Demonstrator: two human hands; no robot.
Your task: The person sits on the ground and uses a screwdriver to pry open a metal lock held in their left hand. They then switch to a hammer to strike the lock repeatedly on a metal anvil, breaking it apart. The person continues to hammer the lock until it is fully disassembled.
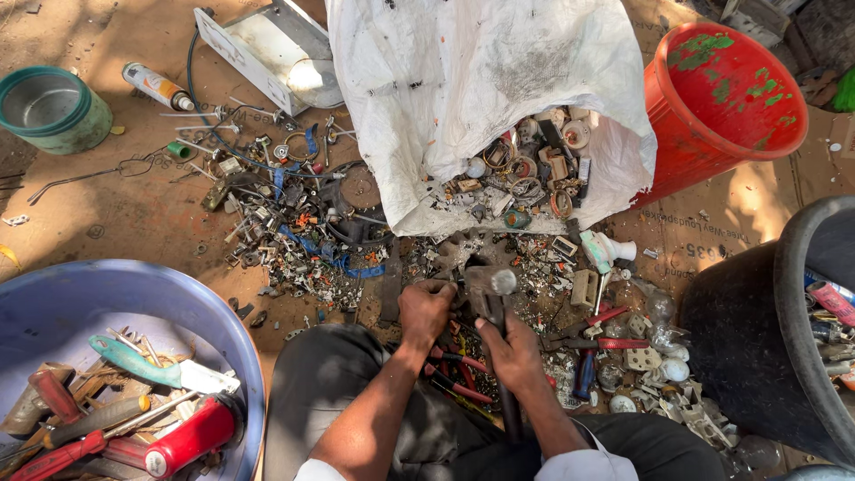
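Note:
My left hand (425,309) is closed on a small scrap piece held down on the ground between my knees; what the piece is I cannot tell. My right hand (515,355) grips the dark handle of a hammer (492,287), whose metal head sits just right of my left hand, over the scrap. Red-handled pliers and screwdrivers (454,379) lie under and between both hands. A heap of small metal and plastic scrap (303,240) spreads in front of me.
A white sack (463,80) spills electrical parts (530,174). A red bucket (712,107) lies tipped at upper right, a black tub (757,347) at right, a blue basin (107,294) of tools at lower left, a green-rimmed tin (49,109) at upper left.

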